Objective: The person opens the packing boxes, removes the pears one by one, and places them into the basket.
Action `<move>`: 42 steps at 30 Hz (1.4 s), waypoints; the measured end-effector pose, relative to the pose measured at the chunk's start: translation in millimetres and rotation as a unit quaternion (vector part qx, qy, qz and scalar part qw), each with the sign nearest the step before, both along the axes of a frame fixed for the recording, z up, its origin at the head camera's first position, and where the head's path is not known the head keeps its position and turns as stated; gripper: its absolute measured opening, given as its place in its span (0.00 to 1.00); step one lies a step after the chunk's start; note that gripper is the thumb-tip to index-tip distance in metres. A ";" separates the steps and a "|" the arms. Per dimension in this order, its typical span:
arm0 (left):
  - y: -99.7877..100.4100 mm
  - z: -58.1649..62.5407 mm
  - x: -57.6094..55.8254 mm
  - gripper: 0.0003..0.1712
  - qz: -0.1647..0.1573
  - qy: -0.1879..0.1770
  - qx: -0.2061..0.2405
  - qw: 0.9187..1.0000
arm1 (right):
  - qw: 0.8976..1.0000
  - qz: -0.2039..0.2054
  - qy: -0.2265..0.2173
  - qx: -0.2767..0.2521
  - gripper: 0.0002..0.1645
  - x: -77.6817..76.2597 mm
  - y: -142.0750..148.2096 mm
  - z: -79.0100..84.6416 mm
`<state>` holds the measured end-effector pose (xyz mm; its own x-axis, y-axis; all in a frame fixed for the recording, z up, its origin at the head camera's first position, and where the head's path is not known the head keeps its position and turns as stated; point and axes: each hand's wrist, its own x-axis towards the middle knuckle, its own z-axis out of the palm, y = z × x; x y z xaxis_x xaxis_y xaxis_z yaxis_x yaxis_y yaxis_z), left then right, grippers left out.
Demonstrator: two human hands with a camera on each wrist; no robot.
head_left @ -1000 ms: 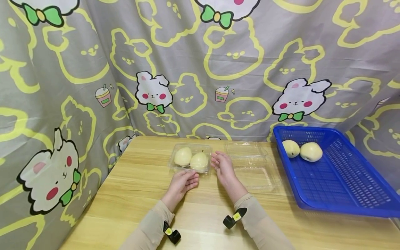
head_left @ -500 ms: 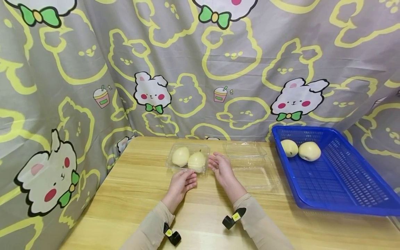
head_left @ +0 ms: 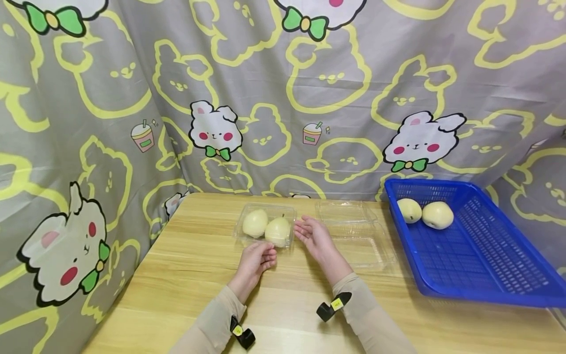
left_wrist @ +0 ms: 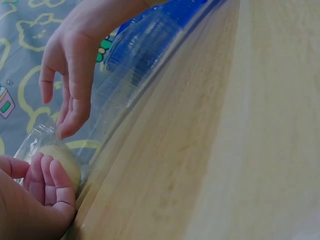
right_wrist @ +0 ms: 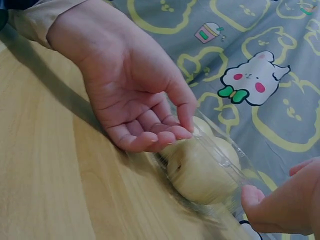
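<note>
Two pale yellow pears (head_left: 255,223) sit inside a clear plastic clamshell box (head_left: 278,209) on the wooden table, with the lid lying over them. At the box's front edge my left hand (head_left: 255,263) pinches the plastic between thumb and fingertips. My right hand (head_left: 316,237) is at the right end of the box, its fingers loosely bent and the fingertips right by the side wall. In the right wrist view one pear (right_wrist: 200,175) shows through the plastic between both hands.
An unfilled clear clamshell box (head_left: 360,250) lies unfolded on the table to the right. Beyond it stands a blue plastic basket (head_left: 468,265) holding two pale yellow fruits (head_left: 438,215). A patterned curtain (head_left: 265,88) hangs behind and at the sides.
The filled box and my left hand have shifted very slightly left in the head view, partly with the camera. My right hand has stayed beside the box.
</note>
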<state>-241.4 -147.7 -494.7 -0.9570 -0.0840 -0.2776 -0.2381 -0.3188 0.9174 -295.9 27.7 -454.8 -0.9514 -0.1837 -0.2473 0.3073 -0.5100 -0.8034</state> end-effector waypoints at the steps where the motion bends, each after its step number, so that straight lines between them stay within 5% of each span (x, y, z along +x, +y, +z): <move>1: 0.0 0.4 0.5 0.04 0.000 0.000 0.000 1.000 | 1.000 0.006 -0.003 -0.004 0.31 -0.5 1.2 0.2; 9: -0.5 2.1 0.1 0.04 -0.001 -0.006 -0.009 1.000 | 0.999 0.044 -0.021 0.010 0.30 -5.0 6.6 1.3; 24: 0.3 2.6 -0.2 0.06 0.007 -0.007 -0.013 1.000 | 0.991 0.113 0.015 0.067 0.29 -5.2 14.0 -2.3; 36: 3.3 5.5 5.0 0.08 -0.012 -0.002 0.003 1.000 | 0.985 0.110 0.044 0.128 0.11 -7.0 8.5 -7.1; 42: 4.3 3.0 3.8 0.09 -0.005 -0.006 0.006 1.000 | 0.983 0.116 0.041 0.136 0.11 -6.3 9.5 -4.4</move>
<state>-237.6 -143.4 -491.6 -0.9545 -0.0709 -0.2896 -0.2521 -0.3266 0.9109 -302.2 37.2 -459.2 -0.9100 -0.3366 -0.2420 0.3192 -0.1964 -0.9271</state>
